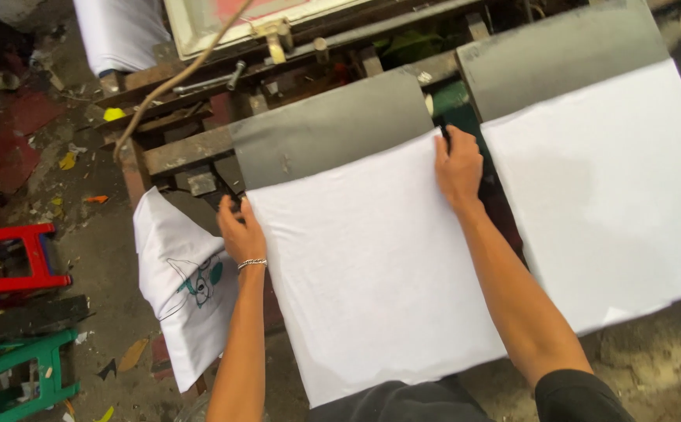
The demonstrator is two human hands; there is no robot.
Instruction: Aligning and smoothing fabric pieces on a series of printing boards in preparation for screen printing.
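Gripping the white shirt [372,266] at its two side edges, our hands are both closed on fabric: the left hand [240,233] pinches the near-left edge, the right hand [458,168] clamps the top right corner. The shirt lies flat over a dark grey printing platen [325,125], its lower end hanging off toward us.

We judge the main risk to be uneven pull. If one hand tugs harder than the other, the cloth could skew on the platen or gather into a wrinkle. The right hand sits just at the gap between this platen and the neighbouring platen [559,51], so knuckles could catch there or nudge the second white shirt [614,187] laid on it.

Just beside the left hand hangs a printed shirt [184,289] with a green-and-black line drawing; brushing it could smear the print if it is wet, which we cannot tell.

Beyond the platens stand a rusty metal frame [192,148] and a printing screen [223,23]. A thin cord [176,78] runs slantwise over them. On the littered floor [90,242] to our left stand a red stool [20,262] and a green stool [16,371], well apart from the work.
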